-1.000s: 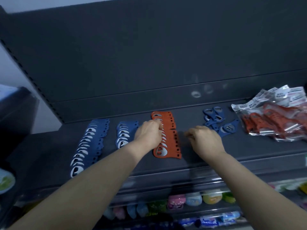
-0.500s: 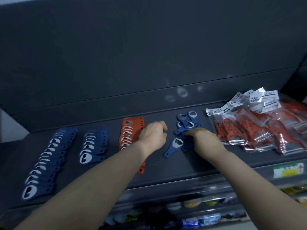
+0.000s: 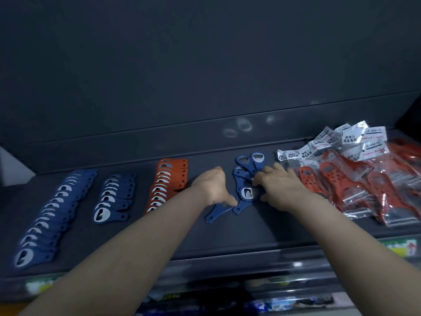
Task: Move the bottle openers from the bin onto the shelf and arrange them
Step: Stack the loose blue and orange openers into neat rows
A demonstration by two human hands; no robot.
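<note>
A dark shelf [image 3: 273,231] carried every bottle opener in view. Toward its 9 o'clock end lay a long blue row [image 3: 57,208], each opener overlapping the next. Just at that row's 3 o'clock side lay a shorter blue row [image 3: 115,199], and beyond that an orange row [image 3: 167,183]. At the shelf's 3 o'clock end, bagged red openers [image 3: 355,179] lay heaped in clear packets with white header cards.

Between the orange row and the bags sat a loose blue cluster [image 3: 249,164], its openers crossing one another at odd angles.

The left hand [image 3: 210,185] stood knuckles up at the cluster's 9 o'clock side. Its thumb tip pressed the handle of a flat blue opener [image 3: 215,214], which pointed toward 7 o'clock. The fingers were curled under and hidden, so whether that grip had closed on the opener could not be told.

The right hand [image 3: 281,189] lay at the cluster's 3 o'clock side with its fingers bent over the pile. Its grip pinched the 3 o'clock edge of a metal-headed opener [image 3: 246,194] between thumb and fingertips. That opener lay on the shelf just beside the flat one, its handle also toward 7 o'clock.

A green and yellow label [image 3: 405,247] showed on the shelf's front edge at 4 o'clock.
</note>
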